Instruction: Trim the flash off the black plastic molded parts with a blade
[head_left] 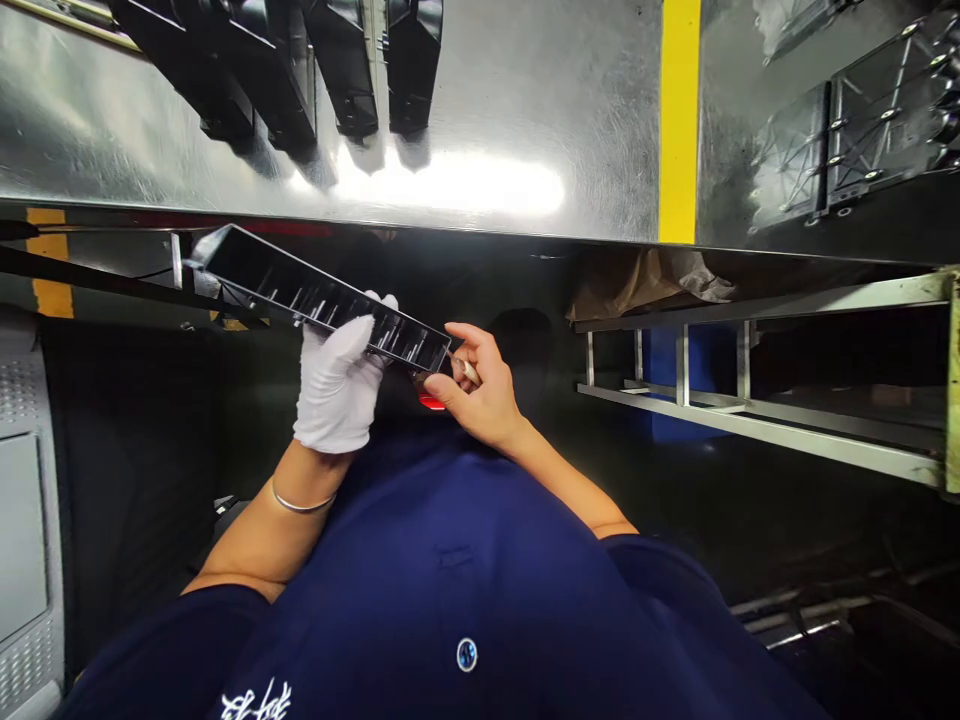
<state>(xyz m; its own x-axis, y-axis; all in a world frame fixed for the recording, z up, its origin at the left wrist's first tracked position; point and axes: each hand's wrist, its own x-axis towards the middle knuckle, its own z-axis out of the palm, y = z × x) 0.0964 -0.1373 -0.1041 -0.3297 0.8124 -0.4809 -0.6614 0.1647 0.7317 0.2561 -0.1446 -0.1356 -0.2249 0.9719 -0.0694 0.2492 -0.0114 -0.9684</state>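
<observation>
My left hand point(341, 380), in a white glove, is closed around a long black plastic part point(330, 305). The part is open on top, with several ribs across its inside, and lies slantwise in front of my body. At its near right end is my bare right hand point(484, 390), thumb and fingers curled close to the part's corner. A small pale-handled tool point(468, 371) shows between those fingers; its tip is too small to make out. Just below the part's end a small red thing point(431, 401) is partly hidden.
Several similar black parts point(345, 80) rest on the metal table point(525, 110). Yellow tape point(679, 120) crosses it, and black lattice-ribbed parts point(862, 130) lie to the right. Below stand a pale metal frame point(750, 425) and brown wrapping point(630, 285). A grey machine panel point(22, 530) is at left.
</observation>
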